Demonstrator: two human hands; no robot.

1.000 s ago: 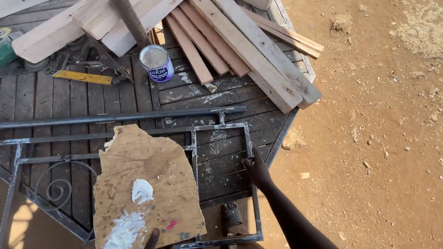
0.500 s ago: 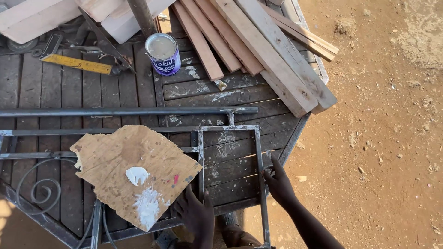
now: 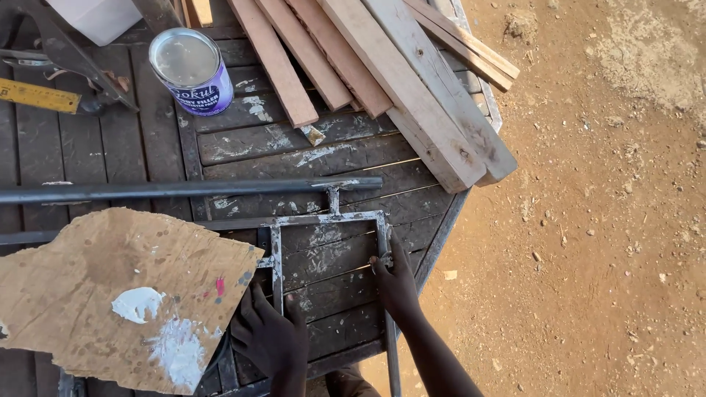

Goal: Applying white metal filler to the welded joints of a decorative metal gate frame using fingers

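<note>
Dark wooden bench (image 3: 132,147) on sandy ground: a metal frame (image 3: 331,220) lies near its right edge, pressed by the left hand (image 3: 268,334), fingers spread, and pinched at a side bar by the right hand (image 3: 397,283). White filler on the cardboard (image 3: 110,294) could be smeared by the left wrist. A tin (image 3: 193,72) sits far left, filled with grey paste.

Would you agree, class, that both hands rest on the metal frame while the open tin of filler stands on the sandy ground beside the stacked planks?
Not quite. The head view shows the open tin of filler standing on the dark wooden table, left of the stacked planks, not on the sandy ground. The rest holds: the left hand and right hand both rest on the metal frame.
</note>
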